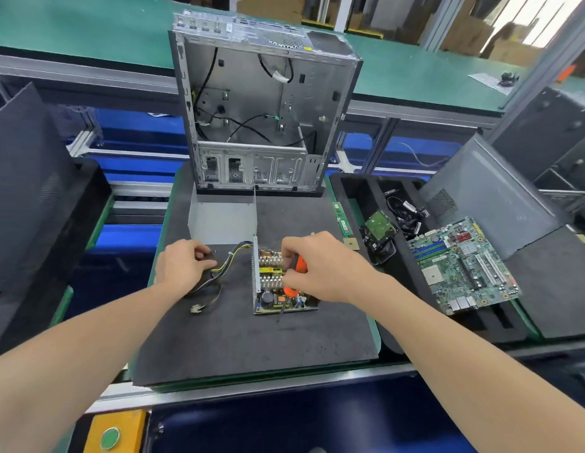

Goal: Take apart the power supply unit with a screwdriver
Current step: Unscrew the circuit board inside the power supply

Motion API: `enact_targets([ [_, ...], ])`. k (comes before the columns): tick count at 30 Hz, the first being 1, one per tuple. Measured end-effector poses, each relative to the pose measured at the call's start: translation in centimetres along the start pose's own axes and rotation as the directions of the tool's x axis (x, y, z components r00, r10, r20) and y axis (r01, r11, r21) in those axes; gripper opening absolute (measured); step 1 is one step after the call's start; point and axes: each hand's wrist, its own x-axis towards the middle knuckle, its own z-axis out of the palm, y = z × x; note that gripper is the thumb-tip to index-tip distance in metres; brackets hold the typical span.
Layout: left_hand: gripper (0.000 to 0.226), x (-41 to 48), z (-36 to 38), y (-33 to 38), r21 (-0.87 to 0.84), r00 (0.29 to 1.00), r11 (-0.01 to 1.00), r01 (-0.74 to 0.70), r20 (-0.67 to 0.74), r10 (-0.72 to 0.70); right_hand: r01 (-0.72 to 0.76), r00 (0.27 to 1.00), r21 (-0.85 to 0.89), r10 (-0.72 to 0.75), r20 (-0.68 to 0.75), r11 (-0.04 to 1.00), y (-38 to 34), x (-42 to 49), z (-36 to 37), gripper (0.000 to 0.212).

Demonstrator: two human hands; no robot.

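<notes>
Power supply unit (278, 286) boxy metal, lidless | right hand (320, 269) grips screwdriver (292, 282)

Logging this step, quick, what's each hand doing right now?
Left hand: closed on the cable bundle.
Right hand: closed on the orange screwdriver, over the power supply unit.

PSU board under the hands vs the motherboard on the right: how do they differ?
The PSU board sits inside its open metal case on the dark mat; the motherboard lies bare in the black tray. The PSU board is smaller, crowded with tall heatsinks and a capacitor; the motherboard is larger and flatter, with slots and a socket. The right hand works a screwdriver over the PSU board; the motherboard is untouched. Both are green.
</notes>
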Motion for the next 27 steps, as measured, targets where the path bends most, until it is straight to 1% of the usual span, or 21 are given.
enact_targets([
  [1, 0.020, -0.2, -0.1, 0.3, 0.010, 0.999, 1.000, -0.020, -0.030, 0.020, -0.001, 1.000, -0.005, 0.001, -0.011, 1.000, 0.2, -0.1, 0.0, 0.013],
  [3, 0.014, -1.2, -0.2, 1.3, -0.002, 0.985, 0.996, -0.085, -0.149, 0.083, 0.002, 0.999, -0.030, -0.004, -0.046, 1.000, 0.6, -0.2, -0.2, 0.012],
  [6, 0.013, -4.7, 0.0, 4.5, -0.135, 0.921, 0.968, -0.211, -0.359, 0.151, 0.018, 0.993, -0.118, -0.032, -0.117, 0.993, 1.7, -0.4, -0.3, 0.011],
  [7, 0.011, -6.6, 0.4, 5.6, -0.180, 0.894, 0.945, -0.273, -0.410, 0.181, 0.028, 0.990, -0.153, -0.049, -0.135, 0.988, 2.1, -0.5, -0.4, 0.010],
  [8, 0.012, -8.7, 0.9, 6.7, -0.206, 0.876, 0.919, -0.336, -0.428, 0.224, 0.038, 0.987, -0.180, -0.066, -0.149, 0.983, 2.5, -0.6, -0.5, 0.009],
  [9, 0.017, -10.9, 1.7, 7.4, -0.219, 0.869, 0.893, -0.393, -0.405, 0.284, 0.048, 0.984, -0.200, -0.080, -0.157, 0.979, 2.9, -0.9, -0.5, 0.009],
  [10, 0.023, -13.1, 2.7, 7.9, -0.226, 0.873, 0.872, -0.435, -0.342, 0.348, 0.057, 0.983, -0.213, -0.093, -0.161, 0.975, 3.4, -1.1, -0.5, 0.009],
  [12, 0.028, -16.4, 4.9, 8.4, -0.193, 0.876, 0.856, -0.479, -0.167, 0.452, 0.075, 0.980, -0.229, -0.114, -0.163, 0.970, 4.2, -1.4, -0.5, 0.010],
  [13, 0.028, -17.4, 6.0, 8.4, -0.160, 0.872, 0.857, -0.489, -0.102, 0.479, 0.086, 0.979, -0.231, -0.125, -0.162, 0.969, 4.5, -1.5, -0.5, 0.010],
  [14, 0.030, -17.9, 7.0, 8.4, -0.125, 0.873, 0.864, -0.488, -0.073, 0.482, 0.099, 0.977, -0.229, -0.138, -0.162, 0.968, 4.9, -1.6, -0.4, 0.010],
  [16, 0.038, -17.9, 8.1, 8.5, -0.046, 0.875, 0.875, -0.482, -0.083, 0.477, 0.126, 0.971, -0.218, -0.166, -0.173, 0.968, 5.4, -1.7, -0.3, 0.011],
  [19, 0.050, -16.8, 9.1, 8.9, 0.101, 0.836, 0.842, -0.530, -0.103, 0.539, 0.160, 0.959, -0.191, -0.198, -0.203, 0.969, 5.9, -1.9, -0.1, 0.011],
  [21, 0.049, -16.2, 10.0, 8.9, 0.196, 0.799, 0.794, -0.576, -0.070, 0.597, 0.173, 0.954, -0.182, -0.211, -0.212, 0.968, 6.1, -2.0, 0.1, 0.012],
  [22, 0.048, -16.0, 10.4, 8.9, 0.215, 0.794, 0.782, -0.584, -0.046, 0.606, 0.175, 0.954, -0.185, -0.213, -0.212, 0.967, 6.2, -2.0, 0.2, 0.013],
  [24, 0.043, -15.6, 11.0, 8.6, 0.216, 0.799, 0.782, -0.585, -0.012, 0.601, 0.173, 0.954, -0.193, -0.213, -0.211, 0.966, 6.3, -2.0, 0.4, 0.015],
  [27, 0.037, -15.2, 11.4, 8.0, 0.232, 0.776, 0.756, -0.613, -0.007, 0.631, 0.171, 0.954, -0.195, -0.212, -0.213, 0.966, 6.6, -2.0, 0.6, 0.016],
])
